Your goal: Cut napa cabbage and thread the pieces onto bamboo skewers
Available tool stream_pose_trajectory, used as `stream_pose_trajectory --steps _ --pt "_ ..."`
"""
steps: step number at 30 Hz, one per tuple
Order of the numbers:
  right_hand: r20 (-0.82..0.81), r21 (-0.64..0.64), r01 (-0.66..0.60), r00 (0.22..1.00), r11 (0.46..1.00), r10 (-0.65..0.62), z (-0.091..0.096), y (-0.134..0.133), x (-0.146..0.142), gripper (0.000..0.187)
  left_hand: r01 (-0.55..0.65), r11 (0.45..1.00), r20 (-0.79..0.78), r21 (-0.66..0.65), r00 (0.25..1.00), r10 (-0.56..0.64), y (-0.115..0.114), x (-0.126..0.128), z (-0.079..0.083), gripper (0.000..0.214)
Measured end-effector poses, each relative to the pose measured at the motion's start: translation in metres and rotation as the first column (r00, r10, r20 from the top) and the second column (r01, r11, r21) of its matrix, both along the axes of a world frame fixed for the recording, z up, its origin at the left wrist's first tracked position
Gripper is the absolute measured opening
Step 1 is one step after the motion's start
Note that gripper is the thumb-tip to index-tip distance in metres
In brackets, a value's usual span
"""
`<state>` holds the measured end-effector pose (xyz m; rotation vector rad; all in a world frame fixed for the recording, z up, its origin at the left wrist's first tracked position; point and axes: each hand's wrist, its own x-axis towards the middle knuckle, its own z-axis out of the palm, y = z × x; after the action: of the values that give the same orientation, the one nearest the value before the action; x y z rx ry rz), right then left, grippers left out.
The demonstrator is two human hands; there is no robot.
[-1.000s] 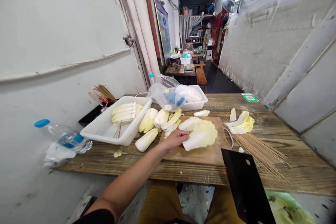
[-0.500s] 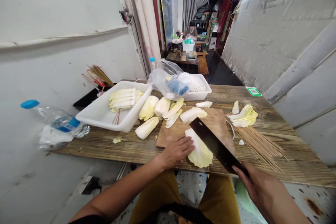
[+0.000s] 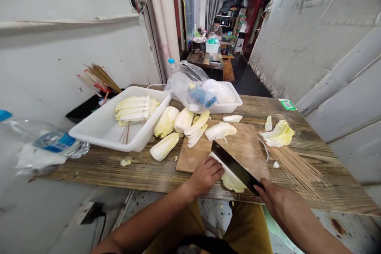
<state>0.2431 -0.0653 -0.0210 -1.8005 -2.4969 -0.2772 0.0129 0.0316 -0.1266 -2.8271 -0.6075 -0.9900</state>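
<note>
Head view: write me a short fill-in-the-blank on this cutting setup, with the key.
1. The right hand holds a cleaver coloured ____.
2. The left hand rests on a leaf of ____.
3. In the picture, the skewer bundle lies to the cutting board's ____.

Missing words: black; cabbage; right.

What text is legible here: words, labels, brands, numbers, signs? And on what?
No words or numbers can be read.
Bottle label, blue and white: print too blurred.
Green-and-white card on the table: QR code pattern visible, any wording too small.
Wall poster: seen at a slant, unreadable.
Knife: no marking visible on the blade.
</note>
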Motion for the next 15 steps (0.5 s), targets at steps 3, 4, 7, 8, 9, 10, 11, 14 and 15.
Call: stream_pose_trajectory --steps 3,4,7,8,9,10,11,14,15 --pt "0.004 -0.042 -0.001 1.0 0.999 0.002 -0.0006 0.004 0.0006 0.04 0.009 0.999 0.027 -0.035 1.0 -0.008 0.0008 0.0001 0.0006 0.026" --pt "0.008 -0.063 0.001 1.0 0.998 0.0 -0.0007 0.0053 0.0007 0.04 0.013 0.999 0.033 -0.048 0.999 -0.011 0.0009 0.0001 0.0012 0.026" --pt "0.025 -0.101 0.012 1.0 0.995 -0.01 -0.0016 0.0082 0.0009 0.041 0.015 0.997 0.041 -0.081 0.999 -0.012 0.0009 -0.0001 0.003 0.027" --pt "0.021 -0.1 0.008 1.0 0.995 -0.006 -0.0023 0.0085 0.0011 0.041 0.014 0.996 0.041 -0.088 0.999 -0.01 0.0009 -0.0002 0.0034 0.027" --pt "0.018 -0.094 0.005 1.0 0.996 -0.003 -0.0032 0.0084 0.0014 0.04 0.016 0.996 0.039 -0.093 0.999 -0.012 0.0008 -0.0002 0.0036 0.027" --pt "0.015 -0.088 0.005 1.0 0.996 -0.004 -0.0042 0.0079 0.0018 0.04 0.02 0.995 0.039 -0.096 0.999 -0.016 0.0009 -0.0003 0.0037 0.027" --pt "0.013 -0.083 0.007 1.0 0.997 -0.006 -0.0052 0.0071 0.0023 0.04 0.025 0.995 0.039 -0.098 0.999 -0.021 0.001 -0.0003 0.0036 0.027" --pt "0.013 -0.087 0.017 1.0 0.996 -0.016 -0.0078 0.0045 0.0036 0.037 0.035 0.994 0.05 -0.104 0.998 -0.03 0.0013 0.0 0.0026 0.027" --pt "0.014 -0.095 0.018 1.0 0.995 -0.016 -0.0081 0.0045 0.0035 0.036 0.033 0.993 0.057 -0.109 0.998 -0.027 0.0015 0.0 0.002 0.026"
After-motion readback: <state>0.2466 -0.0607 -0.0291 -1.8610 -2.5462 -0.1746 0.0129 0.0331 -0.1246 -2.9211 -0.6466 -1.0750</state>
